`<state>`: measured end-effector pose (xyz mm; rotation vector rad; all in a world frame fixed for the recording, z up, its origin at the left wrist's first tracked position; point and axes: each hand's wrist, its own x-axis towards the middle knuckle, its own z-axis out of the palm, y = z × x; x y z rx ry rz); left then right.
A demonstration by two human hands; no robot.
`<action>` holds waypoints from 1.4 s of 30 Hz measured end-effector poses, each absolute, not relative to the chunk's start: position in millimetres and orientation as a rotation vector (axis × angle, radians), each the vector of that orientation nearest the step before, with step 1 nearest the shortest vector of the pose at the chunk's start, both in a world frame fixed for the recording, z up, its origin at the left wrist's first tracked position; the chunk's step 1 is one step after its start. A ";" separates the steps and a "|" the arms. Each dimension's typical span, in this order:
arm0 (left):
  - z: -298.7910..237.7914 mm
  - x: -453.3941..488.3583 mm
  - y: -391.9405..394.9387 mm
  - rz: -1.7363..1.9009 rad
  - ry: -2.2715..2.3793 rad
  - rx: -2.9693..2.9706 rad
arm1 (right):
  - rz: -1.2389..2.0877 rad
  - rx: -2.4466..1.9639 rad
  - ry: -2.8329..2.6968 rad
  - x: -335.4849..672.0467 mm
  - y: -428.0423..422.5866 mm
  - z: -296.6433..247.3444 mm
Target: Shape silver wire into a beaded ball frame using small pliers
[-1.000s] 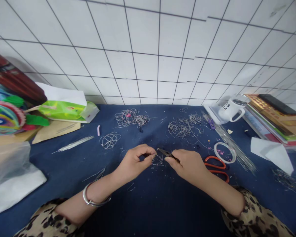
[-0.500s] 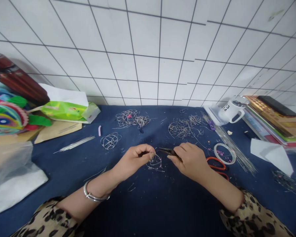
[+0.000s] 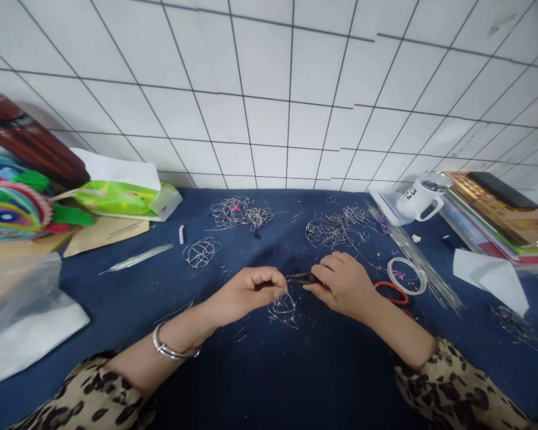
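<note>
Between thumb and forefinger, my left hand point(image 3: 255, 292) pinches the top of a small silvery wire frame point(image 3: 284, 309) dotted with pink beads. The frame hangs below those fingertips, over the dark blue cloth. My right hand point(image 3: 344, 283) is closed round a pair of dark pliers point(image 3: 305, 278), whose jaws point left. The tips of the jaws are right by my left fingertips, at the top of the wire frame; I cannot tell whether they grip the wire. Behind my left hand lies a round openwork wire piece point(image 3: 202, 253).
Tangled wire heaps point(image 3: 334, 228) and another with a pink spot point(image 3: 237, 213) lie at the back. Right: orange-handled scissors point(image 3: 391, 292), a clear ring dish point(image 3: 407, 276) with pink beads, straight wires point(image 3: 430, 272), a white mug point(image 3: 424, 197). Left: a wire bundle point(image 3: 138, 258), a plastic bag point(image 3: 31, 322).
My left hand and the wire frame have shifted slightly right and down. The plier jaws now sit closer to my left fingertips. The camera view has moved a little.
</note>
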<state>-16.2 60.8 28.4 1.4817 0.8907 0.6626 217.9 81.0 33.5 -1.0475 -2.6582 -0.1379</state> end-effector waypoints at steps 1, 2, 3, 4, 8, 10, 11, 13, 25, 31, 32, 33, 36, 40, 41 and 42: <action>27.8 -16.4 61.0 0.668 0.895 1.481 | -0.132 -1.031 -2.664 218.5 81.2 34.4; 27.0 -16.7 61.2 0.673 0.898 1.481 | -0.124 -1.015 -2.672 218.9 81.3 35.3; 26.2 -16.9 61.4 0.677 0.900 1.479 | -0.115 -1.001 -2.680 219.2 81.4 36.1; 25.5 -17.1 61.6 0.679 0.900 1.477 | -0.106 -0.990 -2.687 219.3 81.4 36.8; 23.9 -17.1 61.7 0.662 0.895 1.481 | -0.052 -0.967 -2.698 218.7 81.0 38.2; 24.2 -16.8 61.6 0.642 0.890 1.494 | -0.012 -0.959 -2.705 218.4 80.5 38.1; 24.5 -16.6 61.6 0.629 0.887 1.499 | 0.011 -0.956 -2.710 218.4 80.3 37.9; 25.2 -16.3 61.6 0.599 0.875 1.511 | 0.062 -0.951 -2.719 218.4 79.8 37.8; 30.9 -14.3 62.4 0.467 0.874 1.537 | 0.175 -0.923 -2.790 219.5 78.8 38.1; 25.8 -15.5 63.1 0.511 0.915 1.504 | 0.099 -1.041 -2.761 215.8 72.8 35.5; 24.5 -15.8 63.1 0.535 0.927 1.494 | 0.111 -1.072 -2.751 215.0 71.7 35.0; 23.2 -16.0 63.2 0.560 0.939 1.484 | 0.128 -1.103 -2.740 214.3 70.8 34.6; 19.9 -16.3 63.8 0.611 0.965 1.468 | 0.185 -1.180 -2.715 213.5 69.6 33.8; 18.8 -16.3 64.9 0.639 0.996 1.470 | 0.220 -1.206 -2.708 215.4 71.3 35.0; 19.1 -16.4 65.2 0.645 0.997 1.470 | 0.215 -1.209 -2.706 216.2 72.1 35.9; 19.5 -16.5 65.4 0.649 0.995 1.471 | 0.204 -1.215 -2.701 217.2 73.0 37.1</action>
